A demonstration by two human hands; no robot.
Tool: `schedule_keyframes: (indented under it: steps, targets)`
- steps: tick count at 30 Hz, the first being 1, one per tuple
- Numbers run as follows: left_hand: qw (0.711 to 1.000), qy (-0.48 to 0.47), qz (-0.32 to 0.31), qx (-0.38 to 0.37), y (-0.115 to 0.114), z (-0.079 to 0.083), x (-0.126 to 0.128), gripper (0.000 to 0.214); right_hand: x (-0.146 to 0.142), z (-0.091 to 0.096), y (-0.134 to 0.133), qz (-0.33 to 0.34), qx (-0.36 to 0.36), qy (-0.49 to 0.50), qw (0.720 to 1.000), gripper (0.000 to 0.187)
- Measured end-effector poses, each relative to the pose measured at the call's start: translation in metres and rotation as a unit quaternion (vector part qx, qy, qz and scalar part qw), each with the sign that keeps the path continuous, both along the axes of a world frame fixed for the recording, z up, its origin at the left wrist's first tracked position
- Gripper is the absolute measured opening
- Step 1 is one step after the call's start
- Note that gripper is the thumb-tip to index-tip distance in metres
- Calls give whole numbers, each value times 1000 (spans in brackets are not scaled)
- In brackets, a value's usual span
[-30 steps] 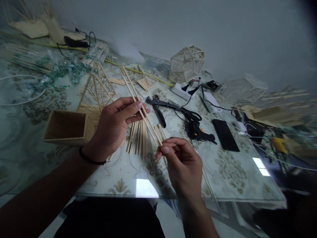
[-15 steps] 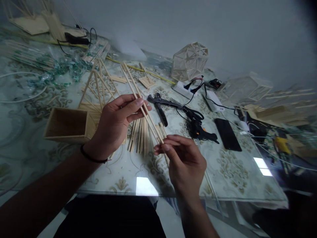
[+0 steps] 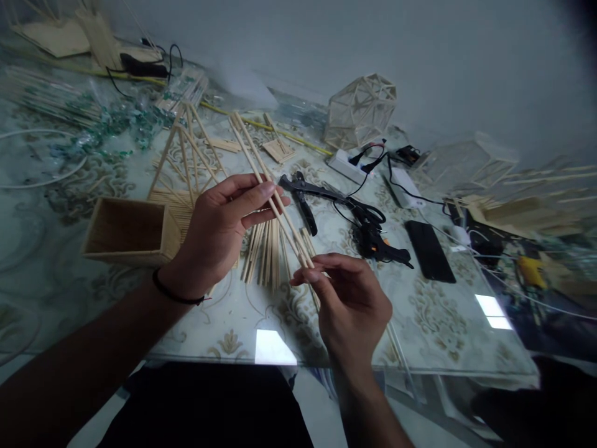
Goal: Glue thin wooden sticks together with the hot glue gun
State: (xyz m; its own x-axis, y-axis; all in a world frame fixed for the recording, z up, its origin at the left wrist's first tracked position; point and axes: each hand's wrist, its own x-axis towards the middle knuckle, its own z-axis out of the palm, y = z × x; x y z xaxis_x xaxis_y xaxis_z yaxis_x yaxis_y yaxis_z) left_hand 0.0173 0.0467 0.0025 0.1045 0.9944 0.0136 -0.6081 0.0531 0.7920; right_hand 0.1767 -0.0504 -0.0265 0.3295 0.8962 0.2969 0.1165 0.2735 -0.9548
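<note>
Both hands have a grip: the left hand pinches two sticks around their middle, thumb on top, while the right hand has their near ends between thumb and fingertips. The long axis is the thing to watch: it slants from far left down to near right, so the right hand is nearer the low ends, the left sits partway up, and the far ends poke out free beyond it. They run side by side (whether they touch at the near ends, I can't tell), up above the table. Just under them fans a bundle. Outward to the left, there's the box; to the right, the glue gun, then the phone.
</note>
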Motion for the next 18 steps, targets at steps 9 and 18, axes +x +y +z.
schedule_keyframes:
  steps: [9,18]
  targets:
    - [1000,11,2,-5,0,2,-1,9,2,-2,-1,9,-10,-2,1000,12]
    - [1000,0,4,20,3,1,-2,10,4,-1,-4,24,1,-2,1000,15]
